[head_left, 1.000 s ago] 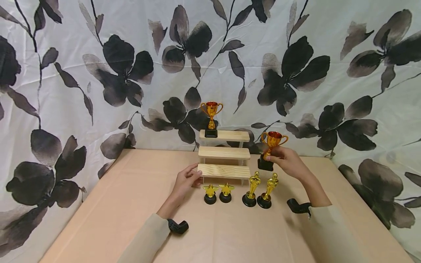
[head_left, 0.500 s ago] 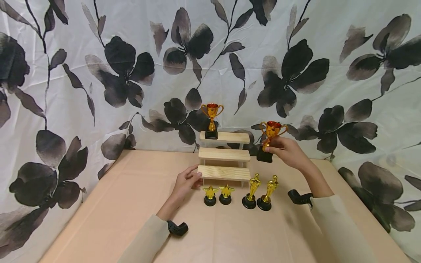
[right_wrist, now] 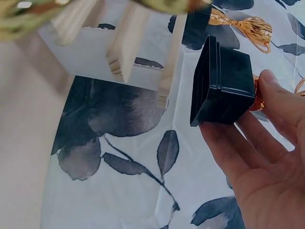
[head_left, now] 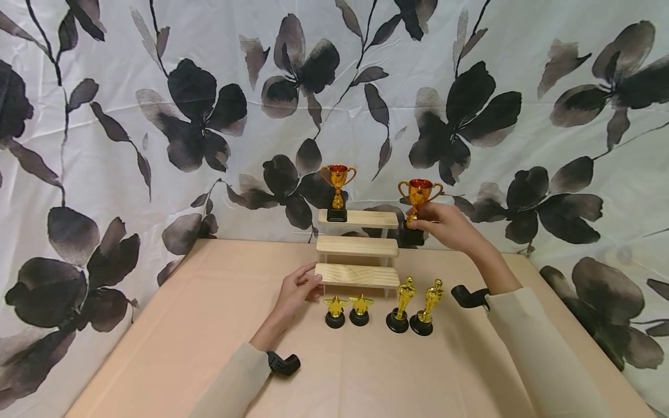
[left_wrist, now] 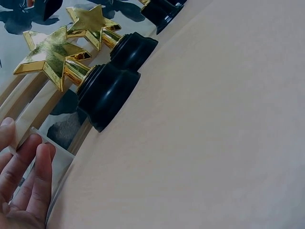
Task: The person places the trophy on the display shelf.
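My right hand [head_left: 446, 223] holds a gold trophy cup [head_left: 420, 191] by its stem, just right of the top step of a three-step wooden display stand [head_left: 357, 274]. In the right wrist view, the cup's black square base [right_wrist: 228, 78] hangs tilted in the air, thumb and fingers around the stem. A matching trophy cup [head_left: 337, 180] stands upright at the left end of the top step. My left hand [head_left: 295, 290] pinches the left end of the lowest step; in the left wrist view, thumb and fingers [left_wrist: 42, 176] meet at the board's corner.
Two star trophies [head_left: 335, 310] stand before the stand, left of centre. Two gold figure statuettes [head_left: 401, 305] stand at its front right. A floral cloth [head_left: 366, 87] hangs behind the peach-coloured table [head_left: 251, 261].
My right hand has lifted the trophy cup and brought it leftward, closer to the top step. The left hand stays at the lowest step.
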Tool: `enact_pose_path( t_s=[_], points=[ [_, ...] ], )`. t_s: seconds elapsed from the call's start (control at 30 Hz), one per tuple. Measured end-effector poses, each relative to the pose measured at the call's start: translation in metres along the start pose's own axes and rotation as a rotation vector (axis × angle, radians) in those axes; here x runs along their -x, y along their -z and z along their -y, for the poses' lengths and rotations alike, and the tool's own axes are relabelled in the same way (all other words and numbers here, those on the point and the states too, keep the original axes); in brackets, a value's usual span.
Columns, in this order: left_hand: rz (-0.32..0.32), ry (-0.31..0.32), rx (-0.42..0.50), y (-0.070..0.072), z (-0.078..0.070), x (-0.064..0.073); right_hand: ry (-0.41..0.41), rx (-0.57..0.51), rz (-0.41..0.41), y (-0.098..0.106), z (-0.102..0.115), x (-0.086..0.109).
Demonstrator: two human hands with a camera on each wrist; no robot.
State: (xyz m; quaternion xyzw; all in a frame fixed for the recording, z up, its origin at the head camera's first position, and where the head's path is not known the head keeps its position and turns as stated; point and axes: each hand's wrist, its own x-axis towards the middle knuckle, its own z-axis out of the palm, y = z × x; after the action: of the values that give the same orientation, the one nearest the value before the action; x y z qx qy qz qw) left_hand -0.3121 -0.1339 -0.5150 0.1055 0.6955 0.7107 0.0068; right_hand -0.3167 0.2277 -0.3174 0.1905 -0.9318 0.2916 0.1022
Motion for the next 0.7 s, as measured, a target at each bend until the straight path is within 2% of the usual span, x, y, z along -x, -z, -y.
enact_pose_path(
  t_s=[0.4,0.7],
  points=[
    [-0.003,-0.01,-0.004,-0.001,-0.001,0.0,-0.038,0.011,0.027,0.002,0.002,-0.032],
    [0.014,-0.002,-0.002,0.0,0.0,0.0,-0.051,-0.062,0.065,-0.002,0.003,-0.047]
  ],
)
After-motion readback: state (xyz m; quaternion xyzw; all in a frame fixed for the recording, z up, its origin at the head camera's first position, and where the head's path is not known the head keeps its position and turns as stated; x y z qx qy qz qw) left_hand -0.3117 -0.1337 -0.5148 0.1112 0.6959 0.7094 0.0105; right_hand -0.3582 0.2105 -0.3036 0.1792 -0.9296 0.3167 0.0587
